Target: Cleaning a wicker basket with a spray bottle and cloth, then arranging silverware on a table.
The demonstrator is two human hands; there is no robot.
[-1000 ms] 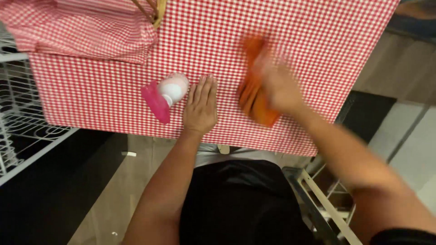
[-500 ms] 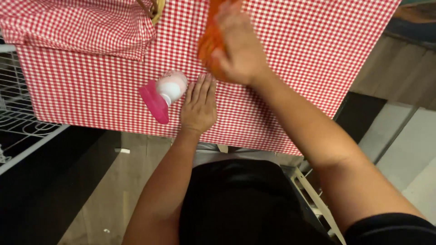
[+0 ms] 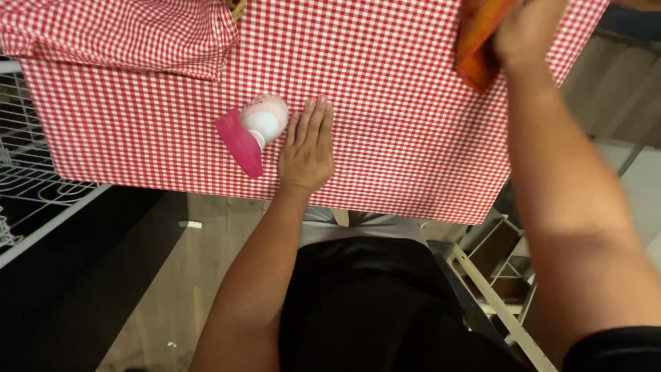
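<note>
Left hand (image 3: pixel 307 150) lies flat and open on the checked surface (image 3: pixel 385 103) beside the pink-and-white bottle (image 3: pixel 256 127), right hand (image 3: pixel 529 27) grips an orange cloth (image 3: pixel 478 41) aloft, not set down.

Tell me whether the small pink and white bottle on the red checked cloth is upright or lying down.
Lying down. The small pink and white bottle rests on its side on the red checked cloth, beside the flat left hand.

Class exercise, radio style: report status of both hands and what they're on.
Left hand flat, open on the red-checked cloth, beside the pink-and-white bottle. Right hand gripping the orange item at the top edge. Nothing between them.
</note>
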